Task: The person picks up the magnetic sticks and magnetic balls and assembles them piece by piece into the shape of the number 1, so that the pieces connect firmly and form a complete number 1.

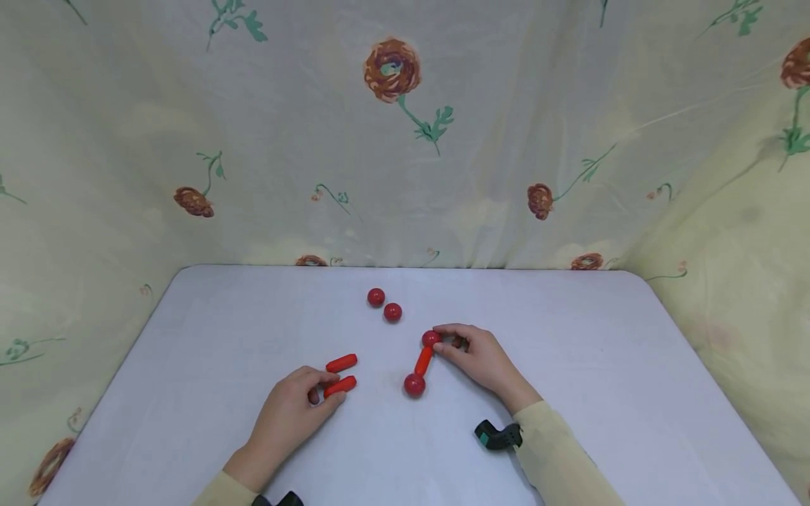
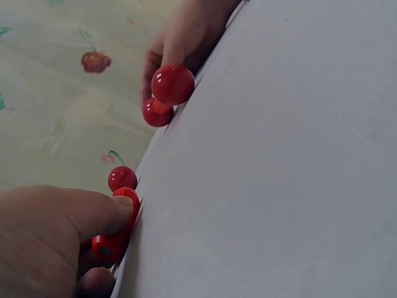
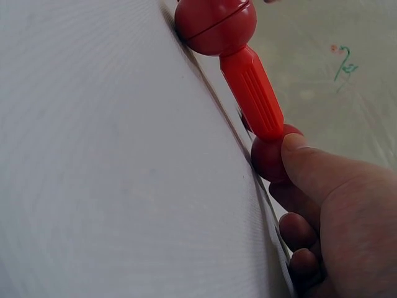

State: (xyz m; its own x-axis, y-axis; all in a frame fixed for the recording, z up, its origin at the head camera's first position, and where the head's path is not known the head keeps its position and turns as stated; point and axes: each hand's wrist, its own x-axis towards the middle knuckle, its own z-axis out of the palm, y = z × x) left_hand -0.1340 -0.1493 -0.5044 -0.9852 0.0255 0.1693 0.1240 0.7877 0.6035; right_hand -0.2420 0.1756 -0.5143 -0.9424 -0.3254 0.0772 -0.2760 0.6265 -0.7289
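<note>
Pinching nearer red rod (image 1: 342,384), left hand (image 1: 292,411); right hand (image 1: 482,358), fingers clamped on far ball (image 1: 430,339) of 2-ball dumbbell (image 1: 423,361).

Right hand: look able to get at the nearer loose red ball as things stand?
Not straight away, probably: the right hand holds the far ball of the joined piece. Once released, likely yes; the nearer loose ball sits just beyond, with nothing visible between.
</note>
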